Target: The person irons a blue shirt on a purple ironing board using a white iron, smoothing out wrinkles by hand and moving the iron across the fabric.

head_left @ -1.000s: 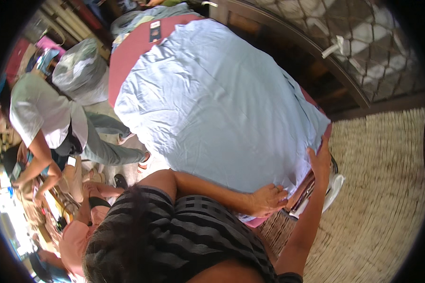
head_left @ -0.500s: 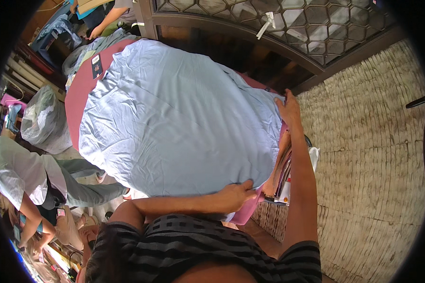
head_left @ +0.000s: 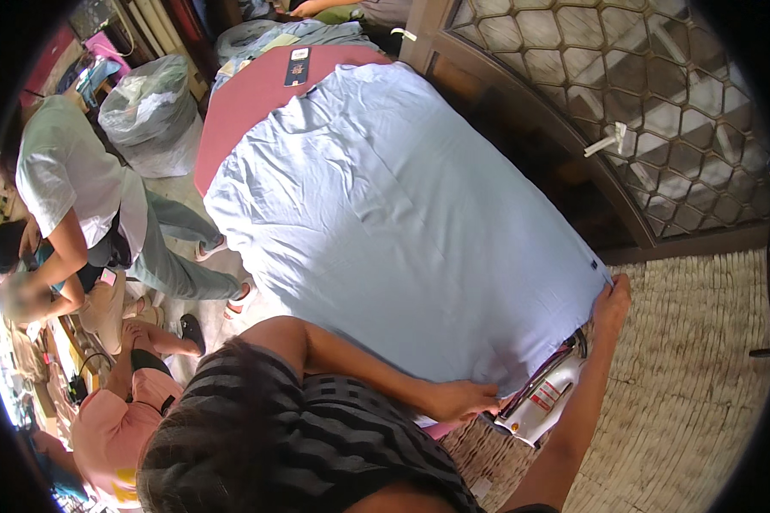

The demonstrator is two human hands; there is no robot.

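Observation:
A pale blue shirt [head_left: 402, 222] lies spread over a dark red padded board [head_left: 231, 154], covering most of it. Wrinkles cross its far left part, while the side toward me looks smoother. My left hand [head_left: 464, 400] is closed on the near edge of the cloth, fingers pinched together. At the right corner, beside a small dark label on the hem, my right hand [head_left: 612, 301] grips the edge between thumb and fingers. A black hang tag [head_left: 298, 68] rests on the board beyond the neckline.
Just below the shirt's right edge sits a white iron [head_left: 543, 402] with red markings. A dark metal lattice gate [head_left: 607, 111] borders the board's far right side. A filled clear plastic bag [head_left: 154, 111] and people stand left; folded clothes [head_left: 316, 36] lie beyond.
My view has turned. Both hands have drawn the shirt's near edge toward me and right, so it lies straighter and flatter. My right hand holds the corner farther out.

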